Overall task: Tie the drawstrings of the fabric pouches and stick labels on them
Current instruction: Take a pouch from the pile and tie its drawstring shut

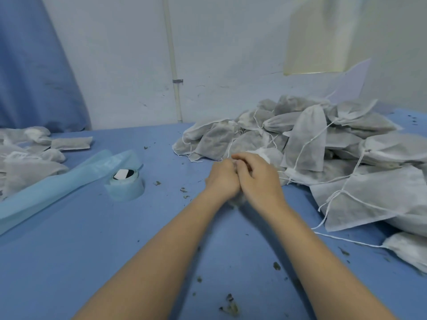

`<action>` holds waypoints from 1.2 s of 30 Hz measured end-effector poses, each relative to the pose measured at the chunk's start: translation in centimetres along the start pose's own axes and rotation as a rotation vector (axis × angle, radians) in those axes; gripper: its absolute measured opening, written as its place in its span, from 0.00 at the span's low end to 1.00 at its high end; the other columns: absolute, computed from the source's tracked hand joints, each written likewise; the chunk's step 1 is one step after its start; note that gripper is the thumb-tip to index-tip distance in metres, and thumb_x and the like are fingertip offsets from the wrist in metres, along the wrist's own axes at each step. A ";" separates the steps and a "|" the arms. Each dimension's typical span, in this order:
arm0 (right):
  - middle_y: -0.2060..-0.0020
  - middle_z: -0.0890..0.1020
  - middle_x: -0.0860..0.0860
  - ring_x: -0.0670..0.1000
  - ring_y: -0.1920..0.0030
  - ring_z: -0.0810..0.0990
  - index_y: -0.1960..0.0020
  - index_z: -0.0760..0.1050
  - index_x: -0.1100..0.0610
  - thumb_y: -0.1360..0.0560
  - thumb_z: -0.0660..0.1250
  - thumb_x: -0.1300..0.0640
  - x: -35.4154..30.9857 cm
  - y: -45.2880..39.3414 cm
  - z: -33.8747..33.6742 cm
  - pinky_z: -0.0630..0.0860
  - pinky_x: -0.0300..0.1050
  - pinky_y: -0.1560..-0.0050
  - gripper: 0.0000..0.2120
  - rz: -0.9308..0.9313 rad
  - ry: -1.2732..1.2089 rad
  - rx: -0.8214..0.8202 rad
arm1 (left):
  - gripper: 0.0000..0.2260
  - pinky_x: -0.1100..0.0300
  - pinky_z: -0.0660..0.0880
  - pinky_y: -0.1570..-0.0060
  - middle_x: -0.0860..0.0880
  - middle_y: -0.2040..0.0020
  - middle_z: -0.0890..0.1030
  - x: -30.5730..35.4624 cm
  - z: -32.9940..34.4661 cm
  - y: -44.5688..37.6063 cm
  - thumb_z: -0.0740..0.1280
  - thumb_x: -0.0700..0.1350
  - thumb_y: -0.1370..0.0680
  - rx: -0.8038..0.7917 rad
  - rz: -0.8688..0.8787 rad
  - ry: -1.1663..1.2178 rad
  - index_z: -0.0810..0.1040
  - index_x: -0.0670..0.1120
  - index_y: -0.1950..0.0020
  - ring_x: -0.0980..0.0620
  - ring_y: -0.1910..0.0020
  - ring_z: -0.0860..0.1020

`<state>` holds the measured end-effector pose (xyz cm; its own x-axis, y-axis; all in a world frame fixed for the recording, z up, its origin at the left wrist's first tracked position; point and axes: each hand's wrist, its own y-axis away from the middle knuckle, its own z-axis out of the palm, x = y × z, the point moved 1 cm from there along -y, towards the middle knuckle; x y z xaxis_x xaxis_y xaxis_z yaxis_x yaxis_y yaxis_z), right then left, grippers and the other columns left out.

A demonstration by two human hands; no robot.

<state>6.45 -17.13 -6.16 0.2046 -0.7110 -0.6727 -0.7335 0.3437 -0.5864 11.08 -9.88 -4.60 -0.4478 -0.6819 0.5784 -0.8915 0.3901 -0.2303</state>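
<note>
Both hands together at the middle of the blue table, pressed side by side. Left hand curled, knuckles up; right hand just beside it and partly over it, fingers bent forward. Between and beneath them a small pouch, mostly hidden, only a grey scrap visible under the wrists and a white bit past the right fingertips. Both hands apparently closed around that pouch, though the exact grip and any drawstring between the fingers too hidden to tell.

Directly beyond and to the right of the hands, touching distance from the right fingertips: a big heap of pouches, white fabric with dark filling showing through, thin white strings trailing loose over the heap and onto the table. Heap running along the right side of the table, down to the near right edge.

Well to the left of the hands: a roll of labels on pale blue backing, its strip unwound toward the left edge. Farther left, at the table's far left corner, a smaller pile of pouches.

Dark crumbs scattered on the table, thickest near the forearms. Behind, a white wall with a pipe and a blue curtain at left.
</note>
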 end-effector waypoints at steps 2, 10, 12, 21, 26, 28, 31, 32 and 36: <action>0.46 0.81 0.52 0.50 0.44 0.75 0.42 0.78 0.58 0.21 0.60 0.61 0.0 0.2 0.4 0.63 0.34 0.46 0.11 -0.105 0.080 -0.062 | 0.12 0.55 0.69 0.45 0.36 0.43 0.78 -0.9 -1.6 0.5 0.57 0.40 0.19 0.006 -0.028 -0.036 0.75 0.36 0.42 0.39 0.42 0.75; 0.45 0.79 0.46 0.48 0.44 0.74 0.39 0.74 0.51 0.20 0.56 0.45 0.0 1.6 2.3 0.65 0.39 0.45 0.16 -0.004 0.068 -0.301 | 0.07 0.54 0.68 0.51 0.42 0.50 0.78 -5.8 -6.2 3.5 0.56 0.36 0.27 -0.076 -0.191 -0.127 0.71 0.45 0.60 0.40 0.45 0.74; 0.55 0.78 0.43 0.45 0.53 0.74 0.46 0.76 0.50 0.20 0.55 0.45 0.1 1.8 2.4 0.62 0.35 0.57 0.15 0.022 0.091 -0.338 | 0.07 0.53 0.68 0.49 0.43 0.49 0.78 -6.8 -6.6 4.0 0.56 0.37 0.27 -0.070 -0.226 -0.154 0.72 0.46 0.59 0.41 0.45 0.74; 0.77 0.67 0.46 0.45 0.72 0.64 0.70 0.66 0.59 0.21 0.60 0.49 -1.7 2.3 3.3 0.63 0.36 0.68 0.22 0.057 0.022 -0.287 | 0.35 0.49 0.40 0.28 0.49 0.33 0.67 -6.2 -5.1 5.9 0.69 0.49 0.31 -0.137 0.160 -0.305 0.59 0.45 0.28 0.51 0.29 0.59; 0.76 0.75 0.41 0.39 0.73 0.70 0.70 0.73 0.53 0.20 0.59 0.52 -2.2 2.7 3.3 0.65 0.31 0.70 0.19 0.184 -0.154 -0.356 | 0.37 0.54 0.68 0.41 0.46 0.36 0.72 -5.6 -4.0 5.4 0.65 0.43 0.26 -0.085 0.247 -0.172 0.47 0.45 0.23 0.44 0.37 0.71; 0.73 0.78 0.39 0.36 0.70 0.73 0.65 0.76 0.48 0.21 0.60 0.50 -2.1 2.5 3.1 0.66 0.28 0.67 0.15 0.165 -0.161 -0.350 | 0.32 0.53 0.71 0.50 0.45 0.40 0.76 -6.5 -4.0 5.3 0.61 0.42 0.23 -0.041 0.233 -0.185 0.48 0.46 0.23 0.42 0.43 0.74; 0.69 0.77 0.45 0.38 0.68 0.72 0.59 0.74 0.47 0.21 0.60 0.46 -1.4 1.8 2.6 0.66 0.29 0.65 0.10 0.167 -0.123 -0.282 | 0.28 0.55 0.68 0.56 0.46 0.44 0.78 -7.3 -4.2 5.7 0.62 0.49 0.22 -0.029 0.229 -0.213 0.53 0.49 0.25 0.44 0.44 0.75; 0.70 0.76 0.45 0.40 0.69 0.72 0.61 0.74 0.48 0.22 0.61 0.46 -1.2 1.6 2.4 0.66 0.30 0.66 0.11 0.165 -0.109 -0.263 | 0.27 0.56 0.67 0.56 0.48 0.44 0.79 -7.5 -4.3 5.9 0.63 0.54 0.23 -0.026 0.245 -0.212 0.57 0.51 0.27 0.46 0.44 0.75; 0.78 0.75 0.41 0.41 0.73 0.70 0.70 0.76 0.54 0.22 0.62 0.47 -0.9 1.6 2.0 0.66 0.30 0.67 0.20 0.147 -0.043 -0.232 | 0.14 0.58 0.68 0.59 0.53 0.55 0.80 -7.5 -4.9 6.2 0.58 0.59 0.21 0.045 0.355 -0.196 0.75 0.53 0.44 0.50 0.52 0.77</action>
<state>6.39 -14.68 -7.41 0.1084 -0.6357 -0.7643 -0.8853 0.2880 -0.3652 9.20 0.71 -6.49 -0.7293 -0.6161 0.2976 -0.6791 0.5985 -0.4250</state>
